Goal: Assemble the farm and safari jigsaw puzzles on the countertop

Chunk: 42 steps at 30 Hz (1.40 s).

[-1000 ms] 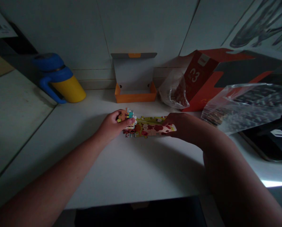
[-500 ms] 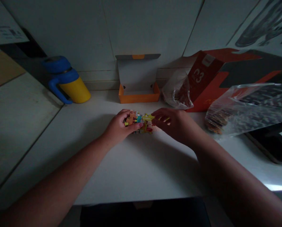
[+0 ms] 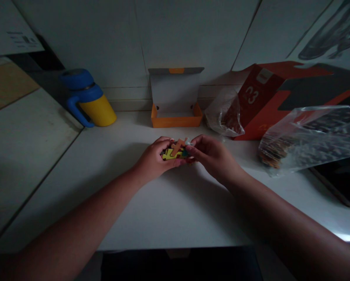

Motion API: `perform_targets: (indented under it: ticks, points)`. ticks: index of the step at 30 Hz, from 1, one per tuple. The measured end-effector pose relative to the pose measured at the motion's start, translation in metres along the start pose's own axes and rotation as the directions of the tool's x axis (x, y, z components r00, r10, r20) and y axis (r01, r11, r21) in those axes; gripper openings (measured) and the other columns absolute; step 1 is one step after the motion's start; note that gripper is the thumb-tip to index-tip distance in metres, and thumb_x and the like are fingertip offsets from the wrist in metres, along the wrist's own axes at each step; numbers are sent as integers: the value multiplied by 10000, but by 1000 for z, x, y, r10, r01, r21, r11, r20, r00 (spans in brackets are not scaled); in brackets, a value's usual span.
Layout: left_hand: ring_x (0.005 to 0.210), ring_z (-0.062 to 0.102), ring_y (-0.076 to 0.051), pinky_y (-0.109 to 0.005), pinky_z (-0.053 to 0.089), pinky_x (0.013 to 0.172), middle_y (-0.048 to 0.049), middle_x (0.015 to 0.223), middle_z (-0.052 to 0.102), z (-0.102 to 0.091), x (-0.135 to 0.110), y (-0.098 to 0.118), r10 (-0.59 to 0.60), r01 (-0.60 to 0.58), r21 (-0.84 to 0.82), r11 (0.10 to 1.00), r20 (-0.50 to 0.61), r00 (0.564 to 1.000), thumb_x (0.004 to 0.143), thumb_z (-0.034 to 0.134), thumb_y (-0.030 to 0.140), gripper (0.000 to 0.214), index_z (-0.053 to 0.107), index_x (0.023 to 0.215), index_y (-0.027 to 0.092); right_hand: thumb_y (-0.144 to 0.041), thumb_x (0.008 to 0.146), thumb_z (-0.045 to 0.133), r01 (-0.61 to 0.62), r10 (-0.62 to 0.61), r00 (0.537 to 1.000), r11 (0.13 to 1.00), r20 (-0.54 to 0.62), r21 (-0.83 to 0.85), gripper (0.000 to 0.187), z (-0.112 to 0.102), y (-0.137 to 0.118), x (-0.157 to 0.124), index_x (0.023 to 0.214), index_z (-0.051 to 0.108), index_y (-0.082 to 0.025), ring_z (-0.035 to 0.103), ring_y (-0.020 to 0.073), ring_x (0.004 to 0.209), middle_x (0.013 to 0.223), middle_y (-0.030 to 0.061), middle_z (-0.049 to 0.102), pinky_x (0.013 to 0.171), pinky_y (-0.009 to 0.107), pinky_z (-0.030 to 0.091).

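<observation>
Colourful jigsaw puzzle pieces (image 3: 171, 154) lie in a loose heap in my left hand (image 3: 153, 159), its fingers curled behind them and its thumb along the near side. An orange-brown puzzle piece (image 3: 179, 146) rests tilted on top of the heap. At the heap's right end, my right hand (image 3: 214, 156) is closed, with thumb and fingertips pinching a puzzle piece with pale and teal colours (image 3: 188, 143). Both hands are close together just above the white table (image 3: 163, 214). My fingers cover part of the heap.
An open orange box (image 3: 176, 122) stands by the wall. To the left is a blue and yellow mug (image 3: 100, 111). On the right are a red box (image 3: 251, 105), a clear plastic bag (image 3: 226, 113) and another plastic bag with brownish contents (image 3: 280, 152).
My right hand has moved left to the heap and closed its fingers on a piece. The yellow piece near it has left its fingertips, and the orange-brown piece now lies tilted. The view shifted slightly.
</observation>
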<state>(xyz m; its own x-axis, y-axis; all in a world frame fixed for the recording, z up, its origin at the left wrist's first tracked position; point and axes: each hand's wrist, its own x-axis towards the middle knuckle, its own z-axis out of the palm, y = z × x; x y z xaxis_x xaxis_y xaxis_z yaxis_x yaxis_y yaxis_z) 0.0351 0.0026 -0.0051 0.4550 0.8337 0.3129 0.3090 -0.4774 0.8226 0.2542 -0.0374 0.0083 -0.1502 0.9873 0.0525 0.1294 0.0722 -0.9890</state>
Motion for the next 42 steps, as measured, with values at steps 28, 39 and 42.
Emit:
perform_targets:
  ticks: [28, 39, 42]
  points:
    - [878, 720, -188, -305, 571, 798, -80, 988, 772, -4, 11, -28, -373, 250, -478, 842, -181, 910, 730, 902, 410, 395, 725, 987, 168, -222, 898, 759, 224, -145, 974, 668, 172, -710, 104, 20, 7, -6, 999, 753, -194, 660, 164, 748, 913, 45, 740, 688, 284, 457]
    - [849, 719, -194, -321, 587, 773, -87, 984, 765, -4, 11, -27, -391, 268, -497, 826, -162, 906, 726, 903, 418, 415, 733, 1008, 165, -428, 917, 774, 469, -134, 874, 485, 467, -738, 426, 2, 3, -7, 1277, 739, -204, 677, 293, 1120, 1264, 132, 726, 999, 431, 524]
    - [857, 719, -196, -318, 585, 776, -88, 986, 764, -4, 11, -28, -386, 264, -486, 833, -168, 907, 728, 901, 416, 410, 733, 1008, 168, -426, 922, 767, 468, -106, 874, 447, 474, -762, 403, 5, 2, -9, 1251, 752, -194, 678, 290, 1106, 1262, 131, 727, 981, 421, 527]
